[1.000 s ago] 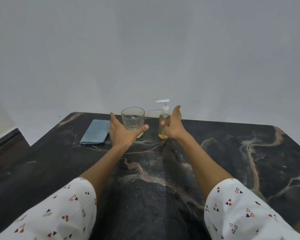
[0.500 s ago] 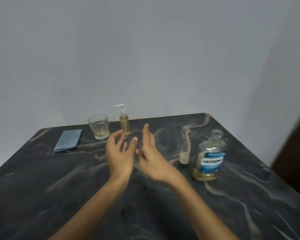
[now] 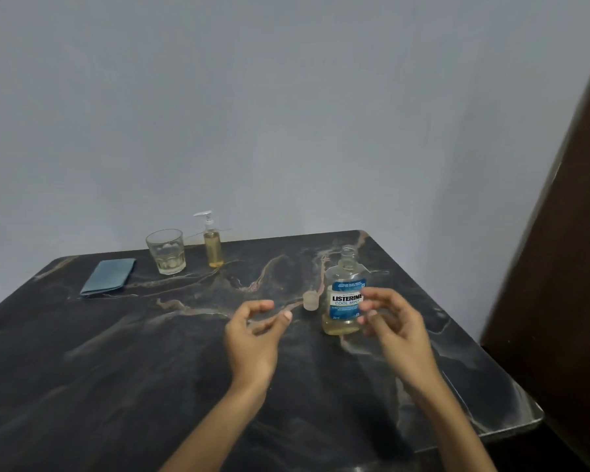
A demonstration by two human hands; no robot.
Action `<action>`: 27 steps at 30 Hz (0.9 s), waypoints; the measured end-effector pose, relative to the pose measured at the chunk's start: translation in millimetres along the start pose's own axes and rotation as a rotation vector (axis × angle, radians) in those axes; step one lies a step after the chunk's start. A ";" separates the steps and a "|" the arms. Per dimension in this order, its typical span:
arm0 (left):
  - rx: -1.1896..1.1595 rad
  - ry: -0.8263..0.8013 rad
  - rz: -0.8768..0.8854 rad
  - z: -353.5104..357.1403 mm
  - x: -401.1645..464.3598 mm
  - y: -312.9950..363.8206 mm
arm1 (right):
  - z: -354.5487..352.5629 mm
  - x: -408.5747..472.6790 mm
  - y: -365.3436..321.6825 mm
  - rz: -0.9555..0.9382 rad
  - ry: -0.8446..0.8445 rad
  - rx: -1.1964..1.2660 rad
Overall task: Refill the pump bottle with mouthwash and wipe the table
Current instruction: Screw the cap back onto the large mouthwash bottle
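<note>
1. On the dark marbled table, the biggest thing here, no spill shows and no wiping looks begun; the folded blue cloth lies untouched at the far left, so that step seems left to do.
2. Nearer the right edge stands the mouthwash bottle, upright and uncapped, its blue label facing the camera, with only a shallow pale-yellow pool at the bottom. By my reading the pouring is mostly done and recapping comes next.
3. Both hands hover empty above the table: the right hand just in front of that bottle, fingers loosely spread and curved toward it, touching nothing I can confirm; the left hand relaxed, half-curled, gripping nothing.
4. Far back by the wall, the glass holds a little pale liquid.
5. Just beside it, the pump bottle stands upright, pump head on, amber liquid nearly to its shoulder: apparently refilled.
6. Smallest, the clear cap sits just left of the mouthwash bottle.
</note>
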State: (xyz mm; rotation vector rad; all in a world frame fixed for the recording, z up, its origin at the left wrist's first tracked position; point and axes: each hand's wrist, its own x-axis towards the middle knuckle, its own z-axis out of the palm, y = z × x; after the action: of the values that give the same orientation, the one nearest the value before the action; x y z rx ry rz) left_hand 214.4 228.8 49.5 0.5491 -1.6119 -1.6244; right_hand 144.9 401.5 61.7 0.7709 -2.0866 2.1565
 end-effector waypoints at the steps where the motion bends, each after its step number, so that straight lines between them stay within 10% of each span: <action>1: 0.031 -0.015 0.005 3.0 1.2 -3.6 | -3.1 2.2 7.5 -0.006 0.077 -0.004; 27: 0.573 -0.393 -0.007 87.0 98.0 -80.4 | 25.7 52.0 104.3 0.023 0.000 -0.338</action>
State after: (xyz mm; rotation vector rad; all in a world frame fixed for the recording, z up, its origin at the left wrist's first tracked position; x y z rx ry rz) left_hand 70.8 202.3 1.4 0.5375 -2.3976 -1.3146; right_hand 69.4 351.7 -16.2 0.7094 -2.3788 1.7385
